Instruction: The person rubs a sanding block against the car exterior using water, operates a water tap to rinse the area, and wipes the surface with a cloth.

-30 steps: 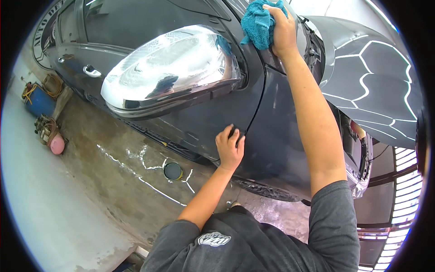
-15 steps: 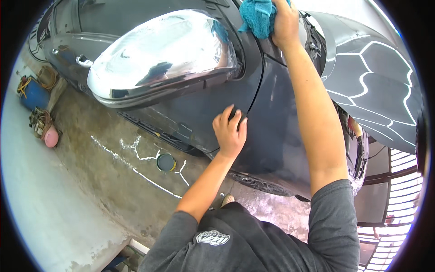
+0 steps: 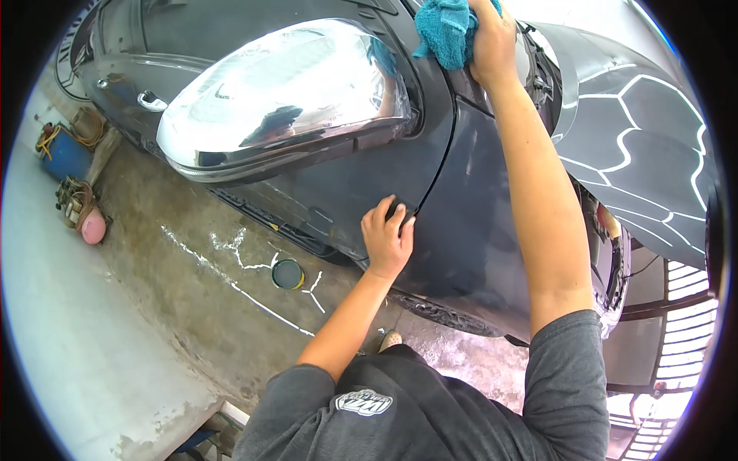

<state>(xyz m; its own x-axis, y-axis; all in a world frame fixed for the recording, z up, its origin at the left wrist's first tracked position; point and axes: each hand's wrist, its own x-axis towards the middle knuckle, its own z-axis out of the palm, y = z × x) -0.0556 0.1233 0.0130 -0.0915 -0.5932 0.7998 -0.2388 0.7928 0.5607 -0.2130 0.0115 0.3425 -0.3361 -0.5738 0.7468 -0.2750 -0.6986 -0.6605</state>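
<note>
My left hand (image 3: 387, 242) is closed round a small black block (image 3: 398, 219), mostly hidden by the fingers. It presses this against the dark grey car's side panel (image 3: 338, 184), near the seam between door and front fender (image 3: 477, 200). Up at the top of the view, my right hand (image 3: 494, 42) grips a bunched teal towel (image 3: 447, 32) by the windshield's lower corner. That arm reaches across above the fender. Between my hands and the rear of the car juts the chrome side mirror (image 3: 284, 96).
A dark green open can (image 3: 287, 274) stands on the concrete floor beside chalky white marks. By the left wall are a blue drum (image 3: 63, 154) and a machine with a pink tank (image 3: 93, 227). White lines reflect in the hood (image 3: 653, 131).
My left hand has slid a little down and left along the panel with the black block. My right hand keeps hold of the towel at the windshield corner. The whole view has shifted slightly.
</note>
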